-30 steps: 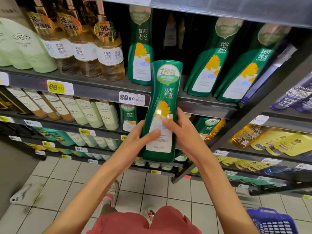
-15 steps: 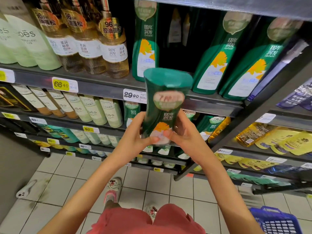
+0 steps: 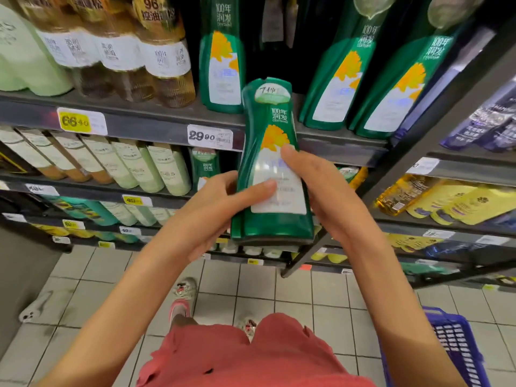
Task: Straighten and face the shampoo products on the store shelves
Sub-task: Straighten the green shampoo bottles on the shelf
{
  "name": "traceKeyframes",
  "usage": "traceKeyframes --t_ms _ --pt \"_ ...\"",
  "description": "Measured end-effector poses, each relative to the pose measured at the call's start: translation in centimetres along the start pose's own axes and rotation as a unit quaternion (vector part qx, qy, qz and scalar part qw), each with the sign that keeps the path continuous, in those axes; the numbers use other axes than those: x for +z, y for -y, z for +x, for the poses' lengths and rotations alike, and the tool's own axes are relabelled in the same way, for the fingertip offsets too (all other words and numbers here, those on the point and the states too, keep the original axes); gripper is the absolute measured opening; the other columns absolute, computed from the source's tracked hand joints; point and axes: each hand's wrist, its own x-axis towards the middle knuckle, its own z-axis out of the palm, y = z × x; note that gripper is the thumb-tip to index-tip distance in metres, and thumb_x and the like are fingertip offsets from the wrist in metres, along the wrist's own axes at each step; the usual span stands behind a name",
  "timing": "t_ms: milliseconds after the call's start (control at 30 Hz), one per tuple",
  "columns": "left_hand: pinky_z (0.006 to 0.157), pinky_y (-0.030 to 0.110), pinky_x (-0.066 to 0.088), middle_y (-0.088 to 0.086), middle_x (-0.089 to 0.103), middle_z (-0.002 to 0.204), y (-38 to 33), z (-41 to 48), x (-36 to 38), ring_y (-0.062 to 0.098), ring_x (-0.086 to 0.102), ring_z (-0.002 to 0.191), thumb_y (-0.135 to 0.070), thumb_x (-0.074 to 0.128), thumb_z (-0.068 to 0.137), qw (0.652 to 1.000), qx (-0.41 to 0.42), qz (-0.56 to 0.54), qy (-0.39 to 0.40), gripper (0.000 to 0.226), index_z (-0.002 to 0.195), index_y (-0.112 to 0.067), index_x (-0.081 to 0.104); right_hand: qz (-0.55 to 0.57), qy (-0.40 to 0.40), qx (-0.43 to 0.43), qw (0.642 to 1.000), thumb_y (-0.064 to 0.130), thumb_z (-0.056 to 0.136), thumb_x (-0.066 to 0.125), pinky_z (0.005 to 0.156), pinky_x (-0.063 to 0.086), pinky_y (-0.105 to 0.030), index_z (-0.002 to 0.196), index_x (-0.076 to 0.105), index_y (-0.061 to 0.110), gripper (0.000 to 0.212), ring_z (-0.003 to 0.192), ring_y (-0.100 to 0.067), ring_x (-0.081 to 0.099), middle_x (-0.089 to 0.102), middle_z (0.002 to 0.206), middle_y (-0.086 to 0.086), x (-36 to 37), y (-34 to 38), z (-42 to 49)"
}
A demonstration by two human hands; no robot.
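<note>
Head view: nearest us, a blue plastic basket (image 3: 452,344) sits on the pale tiled floor (image 3: 293,283) to our right. Ahead, we hold a tall green plastic shampoo bottle with a yellow flower label (image 3: 268,127) upright in the air, our left hand (image 3: 220,213) and right hand (image 3: 326,196) clasping its sides, thumbs on the label. Beyond, matching green bottles (image 3: 335,79) stand on the grey metal shelf (image 3: 145,127)

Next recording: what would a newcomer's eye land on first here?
A green shampoo bottle is held upright at centre frame with its label toward the camera, gripped by the left hand and right hand. Behind it, matching green bottles stand on the upper shelf above a 29.90 price tag. A blue basket sits at lower right.
</note>
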Motion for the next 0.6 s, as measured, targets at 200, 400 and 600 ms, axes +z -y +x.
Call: traceKeyframes --t_ms 200,400,600 --pt "0.076 0.023 0.056 -0.013 0.072 0.099 0.3 2.3 -0.2 0.009 0.069 0.091 -0.026 0.075 0.071 0.981 0.123 0.123 -0.080 0.038 0.108 -0.027 0.063 -0.079 -0.035 -0.098 0.991 0.047 0.084 0.053 0.107 0.042 -0.035 0.144 0.035 0.033 0.064 0.124 -0.001 0.050 0.055 0.134 0.017 0.5 -1.9 -0.7" --pt "0.085 0.019 0.052 -0.008 0.068 0.108 -1.4 7.6 -0.7 0.001 0.064 0.096 -0.013 0.065 0.085 0.950 0.196 0.217 -0.110 0.035 0.119 -0.022 0.056 -0.076 -0.162 -0.154 0.972 0.019 0.093 0.058 0.107 0.040 -0.039 0.142 0.041 0.018 0.052 0.123 -0.012 0.052 0.056 0.133 0.002 0.0 -0.1 4.2" --pt "0.088 0.018 0.048 -0.014 0.063 0.107 -3.0 11.5 -1.6 0.003 0.061 0.102 -0.009 0.064 0.085 0.925 0.249 0.258 -0.127 0.046 0.127 -0.020 0.050 -0.068 -0.217 -0.178 0.957 0.013 0.094 0.056 0.103 0.043 -0.040 0.136 0.043 0.012 0.045 0.120 -0.021 0.053 0.057 0.125 -0.004 0.2 1.1 7.7"
